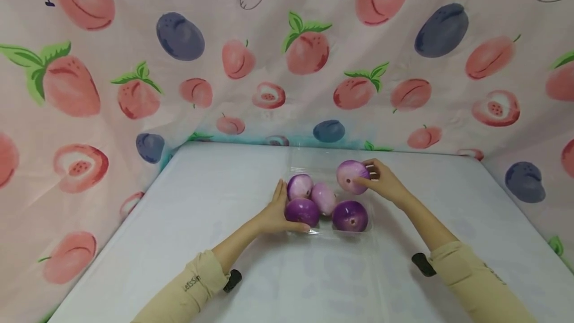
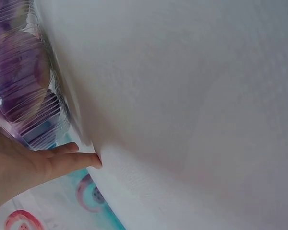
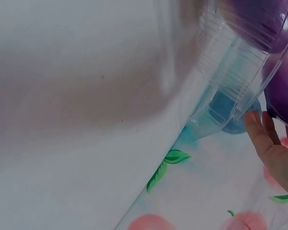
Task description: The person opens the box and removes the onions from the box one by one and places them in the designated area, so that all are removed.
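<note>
A clear plastic container (image 1: 323, 232) holds several glossy purple-and-white onions (image 1: 302, 211). My left hand (image 1: 272, 216) rests against its left side, fingers straight along the wall and thumb across the front left corner. In the left wrist view the ribbed container wall (image 2: 50, 124) is beside those extended fingers (image 2: 74, 162). My right hand (image 1: 384, 179) pinches another onion (image 1: 350, 177) between thumb and fingers, over the container's back right part. The right wrist view shows this held onion (image 3: 282, 96) by the fingertips, partly cut off by the frame edge.
The container stands on a white-covered table (image 1: 215, 193). A clear lid flap (image 1: 323, 156) lies back behind it. A fruit-printed cloth (image 1: 269, 64) hangs along the table's back and sides. Dark wrist straps (image 1: 423, 264) show near both rolled sleeves.
</note>
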`<state>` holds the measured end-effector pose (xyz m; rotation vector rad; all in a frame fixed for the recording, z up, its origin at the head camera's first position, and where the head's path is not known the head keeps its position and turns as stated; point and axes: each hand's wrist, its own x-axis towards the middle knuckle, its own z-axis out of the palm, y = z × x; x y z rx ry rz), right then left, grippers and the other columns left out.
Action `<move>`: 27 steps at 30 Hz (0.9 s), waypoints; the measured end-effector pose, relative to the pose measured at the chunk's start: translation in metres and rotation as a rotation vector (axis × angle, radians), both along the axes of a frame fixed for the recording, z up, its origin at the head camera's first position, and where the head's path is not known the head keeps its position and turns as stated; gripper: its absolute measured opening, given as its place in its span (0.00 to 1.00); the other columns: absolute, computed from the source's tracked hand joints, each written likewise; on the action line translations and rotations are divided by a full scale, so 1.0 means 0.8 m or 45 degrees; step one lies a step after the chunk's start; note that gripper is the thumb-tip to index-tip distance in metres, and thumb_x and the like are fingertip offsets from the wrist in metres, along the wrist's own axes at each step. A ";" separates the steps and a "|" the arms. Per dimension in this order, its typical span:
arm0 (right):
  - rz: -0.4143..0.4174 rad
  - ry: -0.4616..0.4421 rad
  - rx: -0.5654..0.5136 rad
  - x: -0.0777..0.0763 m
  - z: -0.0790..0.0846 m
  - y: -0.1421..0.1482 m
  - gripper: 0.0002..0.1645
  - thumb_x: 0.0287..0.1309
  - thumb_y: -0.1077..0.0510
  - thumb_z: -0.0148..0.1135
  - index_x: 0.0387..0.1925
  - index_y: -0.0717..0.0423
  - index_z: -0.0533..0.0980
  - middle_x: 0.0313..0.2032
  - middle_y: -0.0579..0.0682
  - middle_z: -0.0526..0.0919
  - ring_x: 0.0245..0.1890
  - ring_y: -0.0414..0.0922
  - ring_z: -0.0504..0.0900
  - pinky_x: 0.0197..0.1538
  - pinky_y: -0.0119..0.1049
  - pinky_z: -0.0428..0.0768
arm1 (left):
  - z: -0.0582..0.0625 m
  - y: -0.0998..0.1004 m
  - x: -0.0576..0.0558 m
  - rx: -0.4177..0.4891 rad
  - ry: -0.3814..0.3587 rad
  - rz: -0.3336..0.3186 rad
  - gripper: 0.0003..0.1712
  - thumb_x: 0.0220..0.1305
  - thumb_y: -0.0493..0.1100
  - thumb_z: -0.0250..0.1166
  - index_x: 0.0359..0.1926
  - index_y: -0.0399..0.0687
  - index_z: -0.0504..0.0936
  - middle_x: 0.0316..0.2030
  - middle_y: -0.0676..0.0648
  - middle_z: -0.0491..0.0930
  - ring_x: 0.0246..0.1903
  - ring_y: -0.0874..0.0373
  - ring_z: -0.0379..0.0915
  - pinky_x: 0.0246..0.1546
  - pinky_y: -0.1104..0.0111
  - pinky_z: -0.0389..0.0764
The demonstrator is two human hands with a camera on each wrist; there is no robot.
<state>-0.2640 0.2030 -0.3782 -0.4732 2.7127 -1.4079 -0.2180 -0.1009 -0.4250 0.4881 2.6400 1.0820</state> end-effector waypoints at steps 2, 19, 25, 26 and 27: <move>-0.025 0.012 -0.003 0.002 0.000 -0.001 0.32 0.60 0.56 0.61 0.59 0.69 0.61 0.56 0.71 0.70 0.55 0.65 0.73 0.54 0.52 0.77 | -0.002 0.000 0.001 0.000 -0.001 0.002 0.79 0.39 0.68 0.73 0.72 0.37 0.29 0.73 0.36 0.22 0.72 0.38 0.31 0.68 0.46 0.53; -0.134 0.086 -0.134 0.029 0.001 0.000 0.40 0.56 0.56 0.65 0.63 0.60 0.55 0.59 0.63 0.59 0.48 0.55 0.73 0.42 0.26 0.76 | -0.001 0.002 0.002 0.021 -0.009 0.015 0.78 0.40 0.66 0.74 0.72 0.37 0.29 0.73 0.37 0.22 0.72 0.38 0.31 0.67 0.44 0.53; -0.109 0.135 -0.212 0.031 -0.006 0.008 0.46 0.53 0.63 0.67 0.64 0.56 0.47 0.53 0.64 0.65 0.48 0.45 0.71 0.43 0.18 0.73 | 0.000 0.002 0.002 0.008 -0.024 0.026 0.78 0.40 0.65 0.74 0.73 0.39 0.28 0.73 0.39 0.21 0.72 0.37 0.33 0.67 0.44 0.54; -0.116 0.138 -0.205 0.032 -0.007 0.010 0.47 0.53 0.63 0.67 0.64 0.55 0.47 0.52 0.64 0.65 0.49 0.46 0.71 0.44 0.18 0.72 | 0.001 0.002 0.002 0.005 -0.025 0.029 0.78 0.40 0.65 0.74 0.73 0.40 0.28 0.73 0.39 0.21 0.72 0.38 0.34 0.67 0.45 0.54; -0.122 0.142 -0.195 0.032 -0.008 0.012 0.47 0.52 0.64 0.67 0.64 0.56 0.46 0.52 0.64 0.65 0.50 0.47 0.71 0.44 0.17 0.71 | 0.002 0.002 0.002 0.002 -0.025 0.032 0.78 0.40 0.65 0.74 0.73 0.40 0.28 0.73 0.39 0.21 0.72 0.38 0.34 0.67 0.45 0.54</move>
